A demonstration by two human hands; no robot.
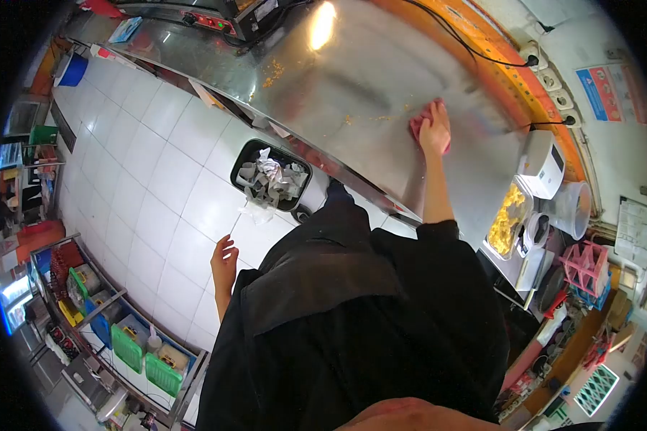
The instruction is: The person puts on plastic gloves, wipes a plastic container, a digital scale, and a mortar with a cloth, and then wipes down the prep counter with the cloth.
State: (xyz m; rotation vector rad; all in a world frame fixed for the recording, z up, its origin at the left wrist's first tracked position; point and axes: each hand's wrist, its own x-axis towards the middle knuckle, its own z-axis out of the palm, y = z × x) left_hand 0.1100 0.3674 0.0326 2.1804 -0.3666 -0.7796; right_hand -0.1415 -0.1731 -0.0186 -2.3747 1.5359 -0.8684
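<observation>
My right hand [434, 133] presses a pinkish-red cloth [416, 125] against the stainless steel counter [381, 158], with its fingers closed over it. Most of the cloth is hidden under the hand. Yellow-orange crumbs [366, 118] lie scattered on the metal to the left of the cloth, and a thicker patch of crumbs [273, 72] sits farther left. My left hand [224, 262] hangs beside my body above the tiled floor, fingers loosely apart and holding nothing.
A black bin [248, 152] full of crumpled paper and plastic stands on the floor against the counter. At the right are a container of yellow food [505, 219] and a white box [541, 165]. A cable [482, 59] runs along the back edge.
</observation>
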